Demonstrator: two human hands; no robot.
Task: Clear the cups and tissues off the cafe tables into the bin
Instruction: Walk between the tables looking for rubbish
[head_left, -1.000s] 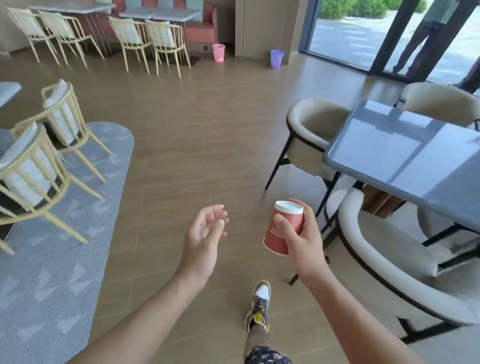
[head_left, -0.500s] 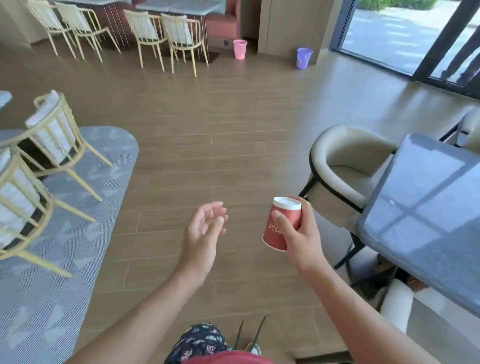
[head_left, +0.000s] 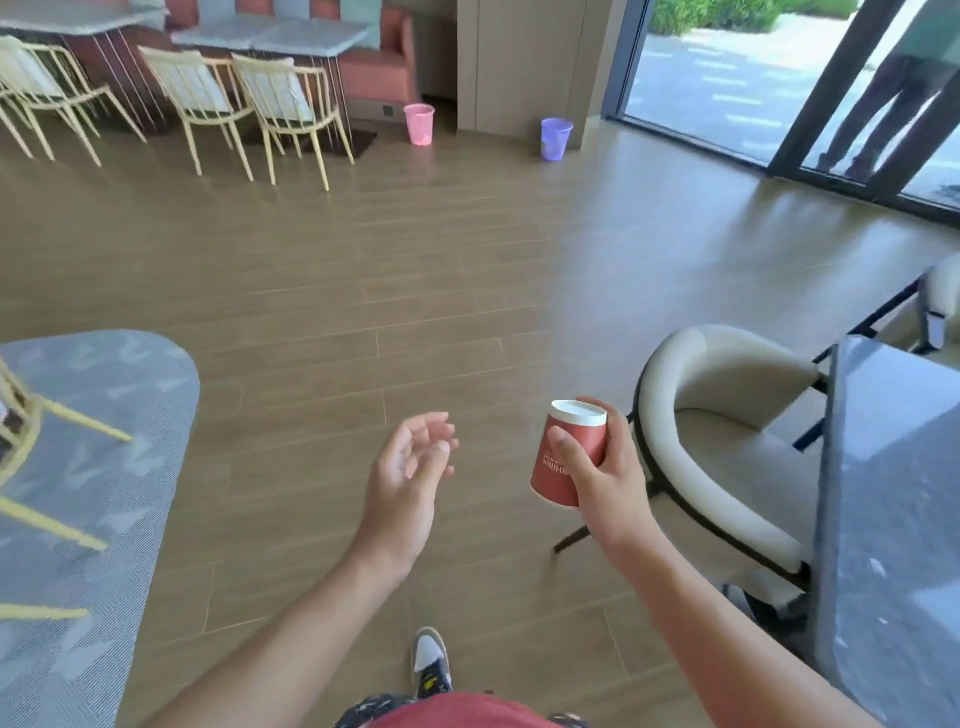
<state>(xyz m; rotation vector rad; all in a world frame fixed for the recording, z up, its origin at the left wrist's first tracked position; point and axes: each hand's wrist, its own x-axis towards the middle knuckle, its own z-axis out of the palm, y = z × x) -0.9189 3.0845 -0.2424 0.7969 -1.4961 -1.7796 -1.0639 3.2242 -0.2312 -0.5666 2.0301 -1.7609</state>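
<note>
Near:
- Red shirt hem and one patterned shoe on the wood plank floor, at the bottom edge.
- Left hand: out in front, palm turned inward, fingers loosely bent and slightly apart. It holds nothing.
- Right hand: wrapped round a red paper cup, thumb across the near side and fingers behind.
- The cup is in the air above the floor, just beside the left hand without touching it. It is tilted, white end uppermost, and its white lettering reads upside down.

Middle:
- Grey stone-look table at the right edge.
- Cream tub armchair on a black frame, drawn up to that table, just right of the cup hand. Part of a second one shows beyond.
- Grey patterned rug with a rounded corner, at left, with the yellow legs of a chair on it.

Far:
- Pink mesh bin on the floor by the red bench seat.
- Purple mesh bin right of it, against a beige pillar.
- Row of yellow spindle chairs with pale cushions, pulled up to grey-topped tables.
- Dark-framed glass doors, with a person's legs standing outside.
</note>
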